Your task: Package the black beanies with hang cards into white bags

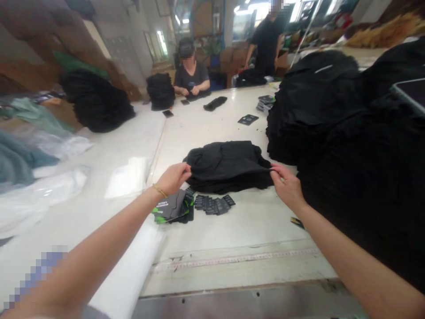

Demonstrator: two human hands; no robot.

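Observation:
A black cloth garment point(229, 161) is stretched between my two hands, above more folded black cloth point(232, 184) on the white table. My left hand point(174, 178) pinches its left edge between thumb and fingers. At the opposite edge, my right hand point(287, 185) pinches the cloth in the same way. Just below my left hand lies a pile of grey, black and green printed cards point(172, 207). Several small dark labels point(215, 204) are spread beside that pile, in front of the cloth. The exact kind of garment does not show.
Tall stacks of black cloth point(312, 106) stand close on the right, with a phone-like device point(410, 93) on top. Clear plastic bags point(40, 199) lie left. A measuring tape point(239, 260) runs along the table's front. Across the table sits a person point(192, 73); another person point(267, 44) stands behind.

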